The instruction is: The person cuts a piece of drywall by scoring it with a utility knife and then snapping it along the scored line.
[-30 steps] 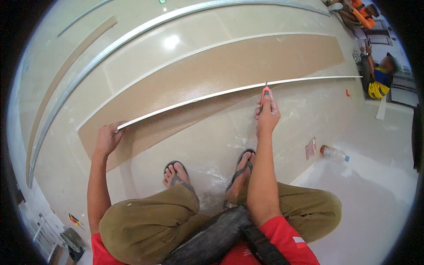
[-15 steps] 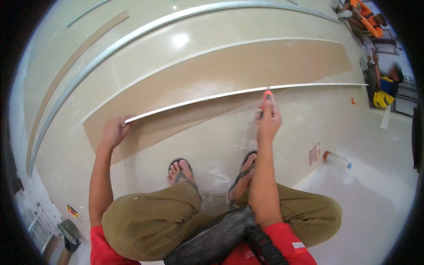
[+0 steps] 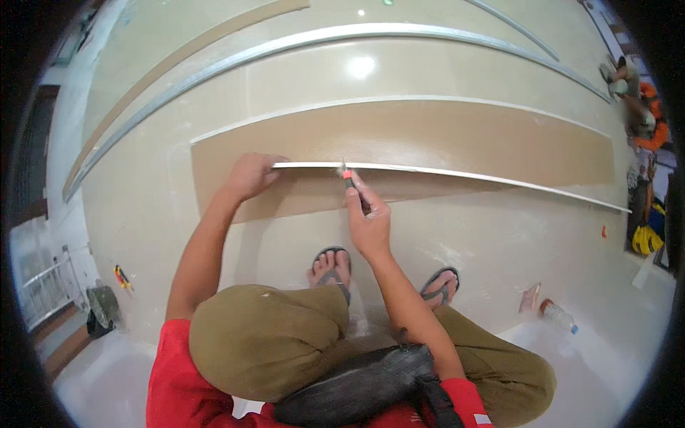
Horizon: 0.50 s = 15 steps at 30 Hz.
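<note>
I squat over a long brown board [image 3: 442, 139] lying flat on the pale floor. A thin metal straightedge [image 3: 485, 176] rests along the board. My left hand [image 3: 250, 175] presses down on the straightedge's left end. My right hand [image 3: 367, 217] grips a utility knife [image 3: 351, 184] with an orange tip, its blade set against the straightedge close to my left hand. My feet in sandals [image 3: 332, 267] stand just behind the board's near edge.
Long metal channels [image 3: 300, 43] and a narrow brown strip [image 3: 178, 50] lie farther off. A plastic bottle [image 3: 559, 316] lies at the right by my knee. Another person [image 3: 638, 107] works at the far right. A small tool [image 3: 123, 277] lies at left.
My right hand has drawn the knife leftward along the straightedge, from far out at the right to close beside my left hand. My view has shifted right along the board.
</note>
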Tool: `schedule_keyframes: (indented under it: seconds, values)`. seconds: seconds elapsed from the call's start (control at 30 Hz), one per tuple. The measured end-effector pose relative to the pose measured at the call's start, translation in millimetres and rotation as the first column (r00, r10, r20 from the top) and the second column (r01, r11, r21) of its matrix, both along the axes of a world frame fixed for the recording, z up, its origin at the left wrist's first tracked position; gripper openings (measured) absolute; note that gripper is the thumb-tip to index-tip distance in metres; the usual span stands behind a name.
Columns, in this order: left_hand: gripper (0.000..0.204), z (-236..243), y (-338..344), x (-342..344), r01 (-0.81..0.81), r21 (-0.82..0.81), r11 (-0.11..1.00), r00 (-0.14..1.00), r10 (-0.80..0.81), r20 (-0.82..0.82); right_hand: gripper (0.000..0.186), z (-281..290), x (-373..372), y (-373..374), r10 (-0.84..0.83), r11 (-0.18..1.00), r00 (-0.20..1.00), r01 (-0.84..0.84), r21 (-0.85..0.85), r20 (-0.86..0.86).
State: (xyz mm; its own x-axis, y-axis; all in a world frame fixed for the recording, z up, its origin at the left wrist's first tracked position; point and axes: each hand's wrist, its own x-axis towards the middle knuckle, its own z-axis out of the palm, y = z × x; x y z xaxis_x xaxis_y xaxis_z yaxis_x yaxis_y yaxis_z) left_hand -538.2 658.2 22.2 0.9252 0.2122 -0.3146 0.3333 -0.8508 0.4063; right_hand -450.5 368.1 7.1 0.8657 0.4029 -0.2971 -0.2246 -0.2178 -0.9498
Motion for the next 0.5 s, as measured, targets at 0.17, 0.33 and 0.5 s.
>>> schedule_keyframes:
  seconds: [0.17,0.33,0.5]
  values:
    - [0.032,-12.2,10.7,-4.7,-0.017,0.023,1.000,1.000,0.017,-0.019,0.044,0.3,-10.9,23.9,0.136,0.987,0.989,-0.131,0.092,-0.052]
    - [0.026,-13.4,5.4,-6.1,-0.051,-0.008,0.999,0.999,0.051,-0.015,0.047,8.5,-2.8,30.0,0.169,0.956,0.968,-0.115,0.270,-0.185]
    - [0.024,-1.9,-0.9,3.4,-0.092,-0.039,0.995,0.994,0.090,-0.059,0.053,-24.7,23.3,32.8,0.027,0.998,0.928,-0.002,-0.067,0.371]
